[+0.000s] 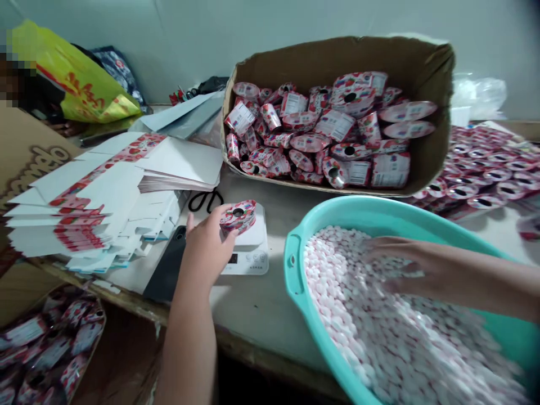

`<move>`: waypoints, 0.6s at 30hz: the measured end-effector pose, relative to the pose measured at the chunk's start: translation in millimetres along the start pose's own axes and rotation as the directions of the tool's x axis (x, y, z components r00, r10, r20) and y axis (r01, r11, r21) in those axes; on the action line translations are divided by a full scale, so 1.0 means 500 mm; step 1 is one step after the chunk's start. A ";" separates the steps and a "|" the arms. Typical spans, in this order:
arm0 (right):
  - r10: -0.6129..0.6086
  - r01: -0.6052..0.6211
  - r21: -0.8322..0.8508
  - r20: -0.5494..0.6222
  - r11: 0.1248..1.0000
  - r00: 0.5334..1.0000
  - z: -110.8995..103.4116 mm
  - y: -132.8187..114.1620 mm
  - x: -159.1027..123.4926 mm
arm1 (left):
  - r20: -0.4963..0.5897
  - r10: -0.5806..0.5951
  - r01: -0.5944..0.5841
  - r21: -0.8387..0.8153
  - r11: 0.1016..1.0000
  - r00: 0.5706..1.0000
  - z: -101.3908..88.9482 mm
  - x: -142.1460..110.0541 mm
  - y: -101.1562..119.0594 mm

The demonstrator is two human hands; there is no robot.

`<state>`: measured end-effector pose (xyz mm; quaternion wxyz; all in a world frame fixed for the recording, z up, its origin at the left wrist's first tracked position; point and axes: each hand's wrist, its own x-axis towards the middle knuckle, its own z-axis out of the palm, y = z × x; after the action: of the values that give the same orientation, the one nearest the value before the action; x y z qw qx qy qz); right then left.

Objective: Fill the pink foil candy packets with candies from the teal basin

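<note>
On the left, my left hand (206, 242) has its thumb and fingers closed around a small strawberry-printed oval packet (238, 215) with a dark round hole in its top. This packet stands at the white platform of a small digital scale (255, 260). My right hand (394, 264) reaches into a turquoise basin (298, 236), its thumb apart from the fingers. Small white-and-pink candies (337, 315) fill much of that basin, and the fingertips are partly hidden among them.
A cardboard box (316, 56) of similar packets stands behind the scale. More packets (481, 169) are lined up at right. Folded cartons (105, 174), black scissors (205, 201) and a dark phone (166, 270) lie at left. Another box of packets (50, 337) sits below the table edge.
</note>
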<state>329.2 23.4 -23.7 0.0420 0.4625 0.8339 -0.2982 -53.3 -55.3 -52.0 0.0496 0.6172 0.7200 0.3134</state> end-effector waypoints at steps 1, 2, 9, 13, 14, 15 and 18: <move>-0.009 0.011 -0.038 0.043 0.999 0.999 -0.001 0.001 -0.001 | -0.026 0.004 -0.004 -0.008 1.000 1.000 0.004 0.001 0.003; -0.014 0.019 -0.068 0.074 0.998 0.997 -0.003 -0.001 -0.002 | -0.038 0.002 -0.004 -0.038 0.999 0.999 0.007 0.003 0.002; -0.102 0.101 -0.105 0.000 0.989 0.995 -0.023 -0.042 -0.030 | -0.100 0.018 -0.060 -0.439 0.897 0.995 -0.024 0.007 0.010; -0.159 0.149 -0.093 -0.107 0.984 0.981 -0.032 -0.057 -0.046 | -0.254 0.225 -0.283 -0.218 0.934 0.941 -0.087 -0.026 0.089; -0.155 0.146 -0.079 -0.115 0.986 0.981 -0.034 -0.061 -0.050 | -0.248 0.283 -0.326 -0.155 0.932 0.926 -0.100 -0.034 0.108; -0.140 0.134 -0.064 -0.115 0.989 0.983 -0.035 -0.065 -0.054 | -0.235 0.337 -0.368 -0.101 0.924 0.912 -0.108 -0.040 0.123; -0.102 0.099 -0.053 -0.041 0.994 0.994 -0.038 -0.072 -0.062 | -0.229 0.461 -0.468 0.028 0.883 0.857 -0.112 -0.052 0.152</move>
<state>321.9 -3.7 19.2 0.0208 0.4251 0.8642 -0.2684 -7.6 -98.1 23.8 -0.1018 0.7315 0.5460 0.3955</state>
